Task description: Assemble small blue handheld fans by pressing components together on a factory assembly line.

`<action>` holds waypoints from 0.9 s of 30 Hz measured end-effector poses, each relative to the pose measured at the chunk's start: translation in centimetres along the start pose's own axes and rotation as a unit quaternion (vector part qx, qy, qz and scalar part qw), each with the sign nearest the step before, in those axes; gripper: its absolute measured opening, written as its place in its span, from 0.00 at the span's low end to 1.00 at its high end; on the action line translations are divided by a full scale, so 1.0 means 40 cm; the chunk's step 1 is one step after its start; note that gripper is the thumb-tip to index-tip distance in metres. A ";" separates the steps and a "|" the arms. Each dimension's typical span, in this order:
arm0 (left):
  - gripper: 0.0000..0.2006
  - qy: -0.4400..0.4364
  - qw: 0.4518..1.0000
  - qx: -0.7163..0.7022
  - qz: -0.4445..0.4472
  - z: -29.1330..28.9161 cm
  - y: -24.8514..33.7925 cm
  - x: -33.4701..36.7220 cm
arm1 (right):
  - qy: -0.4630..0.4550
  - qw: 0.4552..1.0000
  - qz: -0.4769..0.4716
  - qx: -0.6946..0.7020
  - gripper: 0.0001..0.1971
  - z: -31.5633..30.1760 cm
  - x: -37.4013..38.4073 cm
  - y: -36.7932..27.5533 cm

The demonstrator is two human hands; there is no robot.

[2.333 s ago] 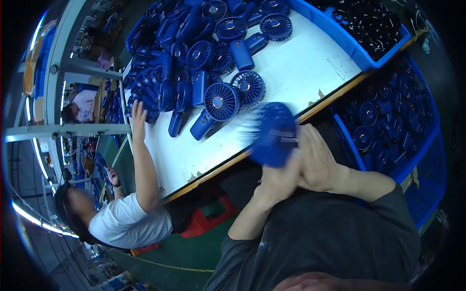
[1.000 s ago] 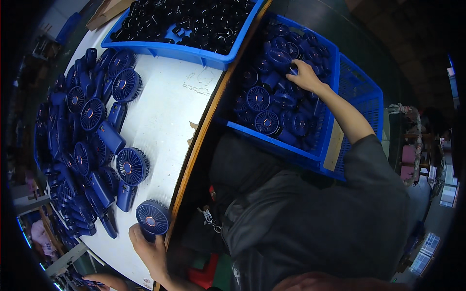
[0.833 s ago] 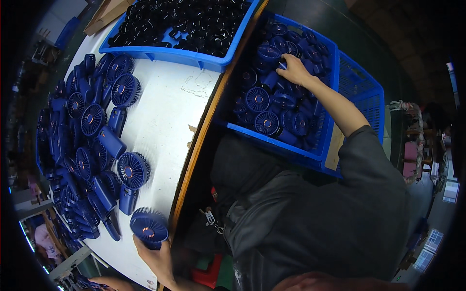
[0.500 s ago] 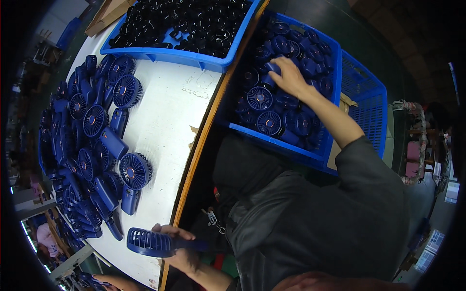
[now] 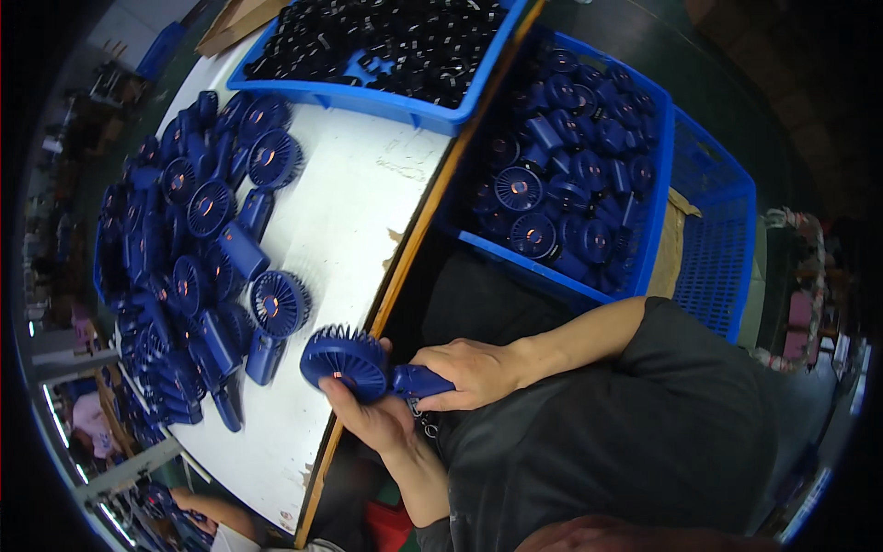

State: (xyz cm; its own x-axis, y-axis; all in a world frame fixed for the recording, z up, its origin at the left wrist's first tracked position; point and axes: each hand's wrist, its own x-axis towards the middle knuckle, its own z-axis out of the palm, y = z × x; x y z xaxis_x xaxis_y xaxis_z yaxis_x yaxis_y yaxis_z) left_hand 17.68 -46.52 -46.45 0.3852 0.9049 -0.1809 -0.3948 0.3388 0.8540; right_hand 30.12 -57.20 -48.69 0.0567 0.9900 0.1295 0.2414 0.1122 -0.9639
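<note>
A dark blue handheld fan (image 5: 348, 357) is held between both my hands, over the table's edge. My left hand (image 5: 379, 421) grips its round head from below, thumb on the front grille near the centre. Around its handle (image 5: 421, 381) my right hand (image 5: 475, 375) is closed. To the left, a heap of matching fans (image 5: 189, 253) covers part of the white table. One loose fan (image 5: 280, 304) lies nearest to my hands.
At the back, a blue tray (image 5: 368, 99) holds many small black parts. A blue crate (image 5: 552, 265) full of fans stands right of the wooden table edge (image 5: 397, 267), with another blue crate (image 5: 731, 198) beyond it. Another person's arm (image 5: 207, 508) shows at the lower left.
My right hand has left the crate and taken hold of the fan's handle. My left hand has moved right and up with the fan, whose head has turned. The view has shifted slightly.
</note>
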 end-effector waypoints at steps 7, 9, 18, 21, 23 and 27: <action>0.56 -0.289 0.945 -0.118 -0.100 0.001 -0.018 0.019 | -0.262 0.923 -0.027 -0.280 0.24 -0.174 0.188 -0.188; 0.53 -0.223 0.972 -0.040 -0.068 -0.015 0.003 -0.006 | -0.357 0.907 0.028 -0.220 0.18 -0.306 0.289 -0.237; 0.35 -0.316 0.921 -0.223 -0.054 -0.024 0.068 -0.004 | 0.079 0.787 0.166 -0.589 0.14 -0.720 0.674 0.127; 0.25 -0.265 0.954 -0.136 -0.021 -0.040 0.083 -0.014 | 0.198 0.818 0.037 -0.538 0.14 -0.789 0.681 0.206; 0.21 -0.210 0.975 -0.078 0.002 -0.061 0.085 -0.006 | 0.229 0.911 -0.015 -0.342 0.16 -0.699 0.643 0.076; 0.18 -0.074 0.997 -0.032 0.006 -0.036 0.104 0.013 | -0.034 0.989 -0.049 0.136 0.25 -0.315 0.436 -0.126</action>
State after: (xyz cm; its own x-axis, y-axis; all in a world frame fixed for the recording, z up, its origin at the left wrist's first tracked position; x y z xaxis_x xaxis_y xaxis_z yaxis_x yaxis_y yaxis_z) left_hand 15.03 -44.26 -43.69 0.4981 0.8621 -0.0933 -0.4502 0.3491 0.8219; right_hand 42.12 -41.57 -38.66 -0.0223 0.9754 0.2191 -0.0280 0.2185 -0.9754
